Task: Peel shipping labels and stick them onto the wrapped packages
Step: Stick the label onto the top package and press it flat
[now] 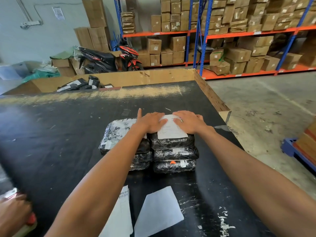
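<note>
On top of the right-hand stack of wrapped packages (173, 151), I see both hands pressing flat on a white label (171, 130). My left hand (150, 122) covers its left edge and my right hand (189, 121) its right, fingers straight, gripping nothing. Nearer me, a blank backing sheet (159, 211) lies on the black table (59, 134).

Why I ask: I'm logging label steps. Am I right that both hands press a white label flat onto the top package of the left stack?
Not quite. In the head view, the left hand and right hand press the label flat onto the top package of the right stack, not the left.
</note>
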Demonstrator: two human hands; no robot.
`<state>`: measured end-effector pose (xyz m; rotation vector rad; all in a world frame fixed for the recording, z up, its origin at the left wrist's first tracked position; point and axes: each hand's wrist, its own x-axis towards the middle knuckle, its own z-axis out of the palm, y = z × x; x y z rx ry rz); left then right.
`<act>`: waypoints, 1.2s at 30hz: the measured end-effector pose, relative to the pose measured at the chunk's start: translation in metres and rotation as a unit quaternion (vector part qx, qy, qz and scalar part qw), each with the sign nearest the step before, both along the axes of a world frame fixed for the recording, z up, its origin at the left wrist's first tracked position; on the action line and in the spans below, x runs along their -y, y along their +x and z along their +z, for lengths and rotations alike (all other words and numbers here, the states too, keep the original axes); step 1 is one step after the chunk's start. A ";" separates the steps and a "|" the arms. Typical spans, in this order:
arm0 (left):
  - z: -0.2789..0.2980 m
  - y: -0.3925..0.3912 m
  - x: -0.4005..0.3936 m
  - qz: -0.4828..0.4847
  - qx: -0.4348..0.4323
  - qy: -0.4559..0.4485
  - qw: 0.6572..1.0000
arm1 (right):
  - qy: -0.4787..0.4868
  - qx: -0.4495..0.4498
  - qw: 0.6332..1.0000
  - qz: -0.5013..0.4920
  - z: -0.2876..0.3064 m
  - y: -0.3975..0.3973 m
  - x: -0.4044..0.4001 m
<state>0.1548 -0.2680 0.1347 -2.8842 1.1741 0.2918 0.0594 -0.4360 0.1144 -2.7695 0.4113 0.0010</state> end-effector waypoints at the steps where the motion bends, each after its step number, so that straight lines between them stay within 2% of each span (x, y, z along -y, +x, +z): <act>1: 0.001 0.003 -0.002 -0.003 -0.003 0.002 1.000 | 0.004 -0.008 1.000 -0.011 0.000 0.000 0.001; 3: 0.002 0.006 -0.009 -0.015 -0.025 0.008 1.000 | 0.044 -0.019 0.998 -0.027 0.001 -0.005 0.001; 6: 0.005 0.005 -0.018 -0.044 -0.048 0.052 0.997 | 0.217 -0.030 0.976 -0.008 0.004 -0.025 0.001; 8: 0.007 0.005 -0.022 -0.062 -0.053 0.078 0.994 | 0.278 -0.045 0.959 -0.002 0.000 -0.037 0.004; 14: 0.012 0.004 -0.026 -0.082 -0.068 0.095 0.990 | 0.286 -0.071 0.956 -0.012 -0.002 -0.048 0.017; 17: 0.013 0.004 -0.026 -0.086 -0.077 0.090 0.989 | 0.260 -0.086 0.960 -0.063 0.000 -0.040 0.017; 20: 0.013 0.003 -0.026 -0.090 -0.077 0.091 0.989 | 0.365 -0.020 0.915 -0.173 -0.008 -0.027 0.011; 26: 0.003 0.001 -0.031 -0.101 -0.053 0.069 0.991 | 0.501 0.043 0.829 -0.246 -0.027 -0.005 -0.004; 27: 0.001 0.001 -0.033 -0.102 -0.054 0.061 0.991 | 0.497 0.063 0.827 -0.256 -0.016 -0.012 -0.018; 31: -0.001 -0.001 -0.036 -0.108 -0.053 0.040 0.992 | 0.335 0.146 0.881 -0.300 -0.015 -0.024 -0.048; 34: -0.002 -0.003 -0.036 -0.123 -0.037 0.036 0.991 | 0.293 0.223 0.879 -0.302 -0.024 -0.030 -0.055; 36: -0.004 -0.003 -0.035 -0.134 -0.016 0.026 0.990 | 0.311 0.257 0.867 -0.292 -0.029 -0.034 -0.054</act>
